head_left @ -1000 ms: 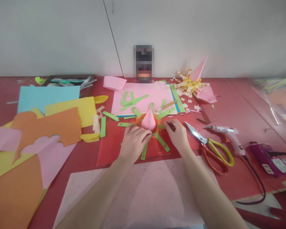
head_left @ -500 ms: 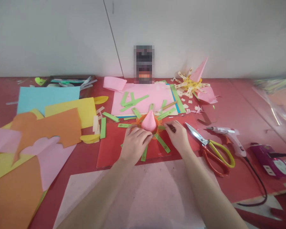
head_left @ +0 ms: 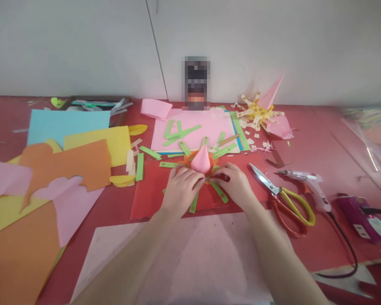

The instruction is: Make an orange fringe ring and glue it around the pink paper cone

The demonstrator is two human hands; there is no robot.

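Note:
A pink paper cone (head_left: 200, 160) stands upright in the middle of an orange paper flower (head_left: 187, 158), with green strips (head_left: 219, 191) spreading outward from it. This piece rests on a red sheet (head_left: 149, 190). My left hand (head_left: 181, 189) is at the near left side of the cone, its fingers bent and pressed together on the flower's edge. From the right, my right hand (head_left: 233, 183) pinches close to the near right edge of the flower; its fingertips are near the left thumb. What lies between either hand's fingertips is too small to tell.
Scissors (head_left: 277, 195), a glue gun (head_left: 309, 184) with its cable and a purple device (head_left: 365, 218) lie right. Coloured papers (head_left: 89, 163) cover the left. Behind are a pink sheet (head_left: 193, 123) with green strips, a blurred upright object (head_left: 197, 82) and a second cone piece (head_left: 262, 111).
My right hand has moved left, towards the near side of the cone and my left hand. The left hand stays by the flower. The whole view has shifted slightly.

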